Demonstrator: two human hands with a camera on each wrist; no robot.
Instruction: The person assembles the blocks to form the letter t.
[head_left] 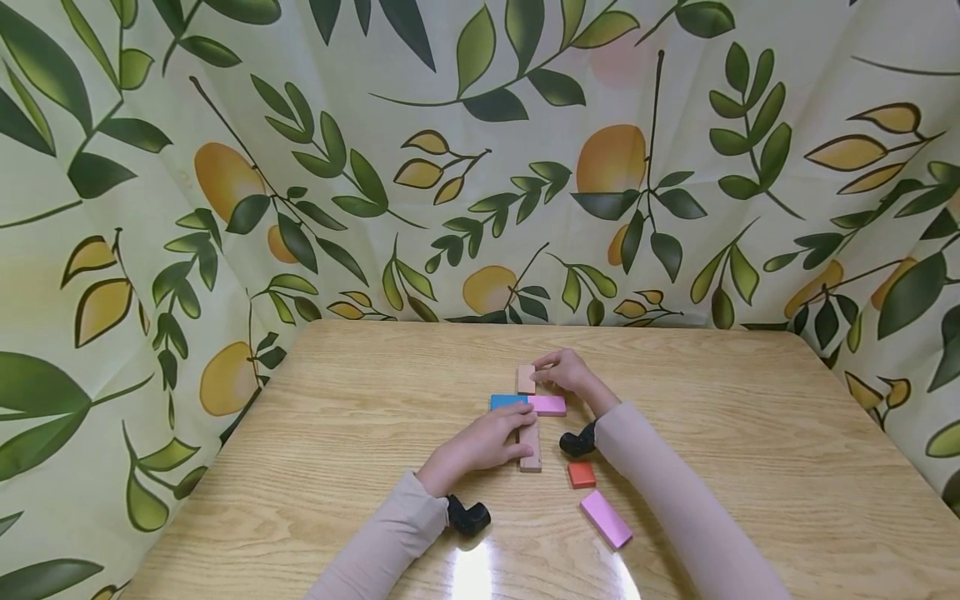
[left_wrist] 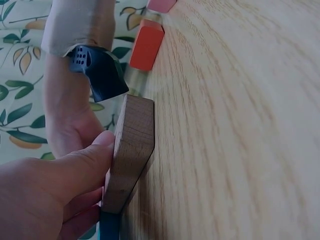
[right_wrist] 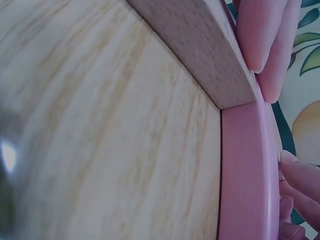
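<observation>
Flat blocks form a cross on the table. Its lower arm is a long brown wooden block (head_left: 530, 446), with a blue block (head_left: 508, 402) and a pink block (head_left: 549, 406) side by side above it. A light wooden block (head_left: 526, 379) makes the top. My left hand (head_left: 487, 437) rests over the long block, thumb (left_wrist: 92, 150) along its upper face and fingertips (right_wrist: 256, 55) pressing near the pink block. My right hand (head_left: 567, 372) holds the light block at its right edge with bent fingers; its far side is hidden.
A red block (head_left: 581, 475) and another pink block (head_left: 606, 519) lie apart on the wooden table (head_left: 360, 400), near the right forearm. Black wrist devices (head_left: 468, 517) sit at both wrists. A leaf-patterned curtain (head_left: 420, 275) hangs behind the table.
</observation>
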